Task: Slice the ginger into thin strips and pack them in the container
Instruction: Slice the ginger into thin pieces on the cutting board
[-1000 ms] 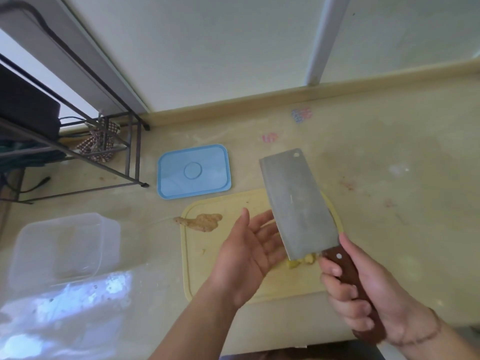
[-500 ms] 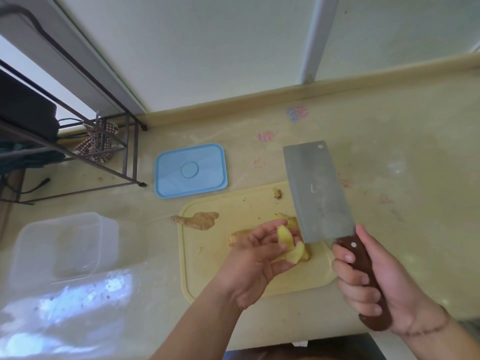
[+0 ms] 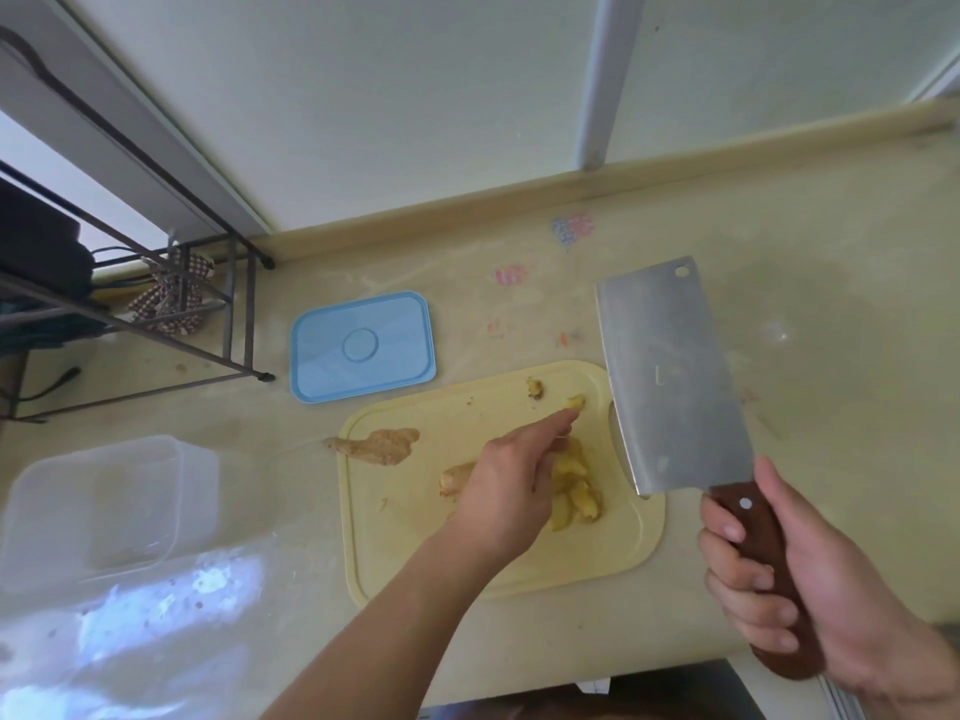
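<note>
The right hand (image 3: 810,579) grips the wooden handle of a cleaver (image 3: 670,376), fingers wrapped fully round it, the broad blade lifted and tilted above the far right corner of the cutting board (image 3: 395,553); the left hand (image 3: 511,480) reaches forward over the board with its fingers extended toward a small ginger piece (image 3: 575,402) just beyond the fingertips, and whether it touches that piece cannot be told. Under and just right of the left hand lies a heap of ginger slices (image 3: 576,491), pale yellow and uneven; another small scrap (image 3: 535,389) sits further off, and a flat piece of brown peel (image 3: 382,446) lies to the hand's left, overhanging the board's edge. The clear container (image 3: 98,506) stands well to the left of the left hand on the surface (image 3: 805,314), open; its blue lid (image 3: 363,348) lies apart, beyond the board.

The slices are probably light, firm and a little damp, so they may cling to fingers or slip sideways under the blade; they look thick for strips, so a judgement is that more cutting is due. Holding would best be done from above with curled fingertips pressing a stacked few flat; for packing, a loose pinch or scoop of the heap should serve.
</note>
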`<state>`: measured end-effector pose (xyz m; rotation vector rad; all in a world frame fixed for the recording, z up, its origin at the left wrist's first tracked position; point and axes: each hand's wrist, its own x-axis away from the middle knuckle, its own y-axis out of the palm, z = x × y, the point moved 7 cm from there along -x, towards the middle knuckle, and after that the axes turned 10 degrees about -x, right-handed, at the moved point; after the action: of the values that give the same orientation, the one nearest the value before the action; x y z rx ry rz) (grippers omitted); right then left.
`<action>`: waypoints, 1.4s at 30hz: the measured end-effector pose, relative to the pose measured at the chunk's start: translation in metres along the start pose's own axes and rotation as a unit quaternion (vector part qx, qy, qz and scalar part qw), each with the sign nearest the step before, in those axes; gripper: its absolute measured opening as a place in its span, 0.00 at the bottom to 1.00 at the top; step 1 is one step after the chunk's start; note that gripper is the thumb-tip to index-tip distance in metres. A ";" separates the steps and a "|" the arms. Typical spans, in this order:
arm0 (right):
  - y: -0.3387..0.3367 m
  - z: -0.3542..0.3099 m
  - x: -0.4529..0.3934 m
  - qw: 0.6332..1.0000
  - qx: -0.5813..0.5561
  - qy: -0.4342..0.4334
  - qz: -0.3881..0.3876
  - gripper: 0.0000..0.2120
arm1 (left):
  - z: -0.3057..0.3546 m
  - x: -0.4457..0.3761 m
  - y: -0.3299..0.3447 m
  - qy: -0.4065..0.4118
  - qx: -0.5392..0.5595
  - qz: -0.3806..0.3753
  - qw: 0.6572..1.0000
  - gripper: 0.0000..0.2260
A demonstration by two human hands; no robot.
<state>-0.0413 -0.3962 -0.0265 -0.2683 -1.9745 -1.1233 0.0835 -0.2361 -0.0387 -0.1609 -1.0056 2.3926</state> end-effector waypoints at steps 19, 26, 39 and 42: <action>0.046 0.046 -0.021 0.797 0.583 -0.138 0.072 0.28 | -0.043 0.072 -0.028 0.036 -0.240 0.179 0.953 0.16; 0.053 0.051 -0.020 0.777 0.609 -0.134 0.084 0.25 | -0.038 0.066 -0.025 0.083 -0.291 0.210 0.930 0.10; 0.024 0.062 -0.007 0.870 0.487 -0.075 0.023 0.27 | -0.047 0.063 -0.030 0.077 -0.252 0.171 0.949 0.14; 0.009 0.051 -0.008 0.880 0.470 -0.050 0.037 0.27 | -0.047 0.063 -0.030 0.085 -0.234 0.173 0.953 0.13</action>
<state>-0.0599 -0.3492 -0.0406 0.1256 -2.3330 -0.0085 0.0573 -0.1562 -0.0457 -0.7595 -1.5488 2.3352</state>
